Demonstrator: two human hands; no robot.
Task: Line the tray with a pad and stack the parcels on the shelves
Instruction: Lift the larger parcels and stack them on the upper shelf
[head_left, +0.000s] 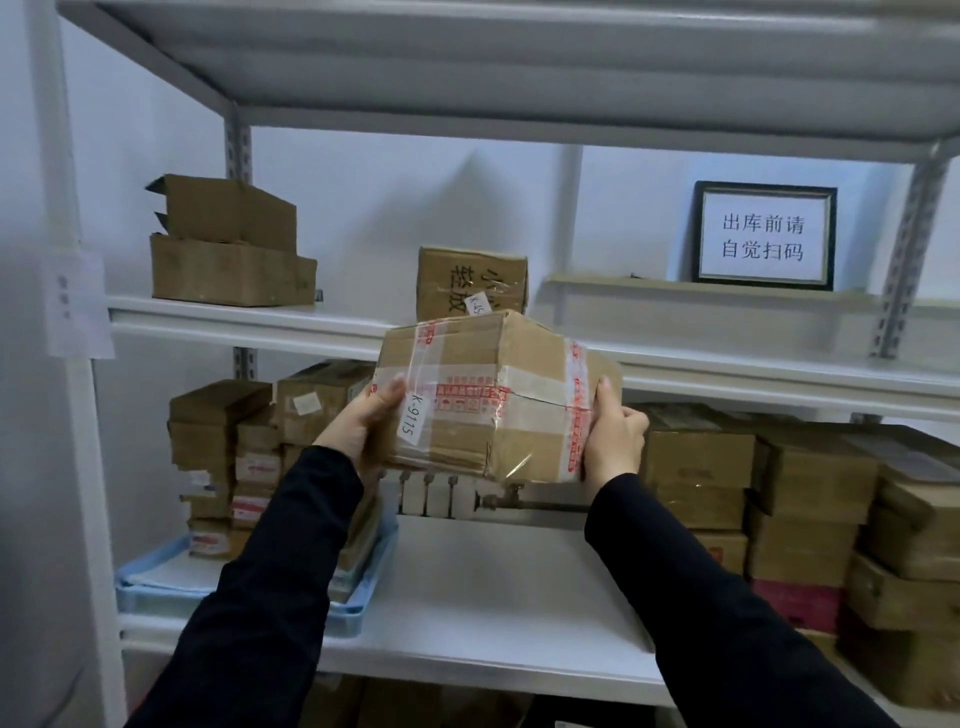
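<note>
A taped cardboard parcel (483, 400) labelled K-9115 hangs in the air in front of the middle shelf (249, 325). My left hand (363, 421) grips its left side and my right hand (615, 434) grips its right side. Behind it on the middle shelf stands another parcel (467, 278) with black characters. A light blue tray (156, 592) sits at the left of the lower shelf (493, 597), lined with a white pad (179, 569) and holding stacked parcels (223, 457).
An open carton on a flat box (228, 249) stands at the middle shelf's left. A framed sign (763, 236) leans at the right on a cardboard sheet. Stacks of parcels (810, 504) fill the lower shelf's right side. Steel uprights flank the shelves.
</note>
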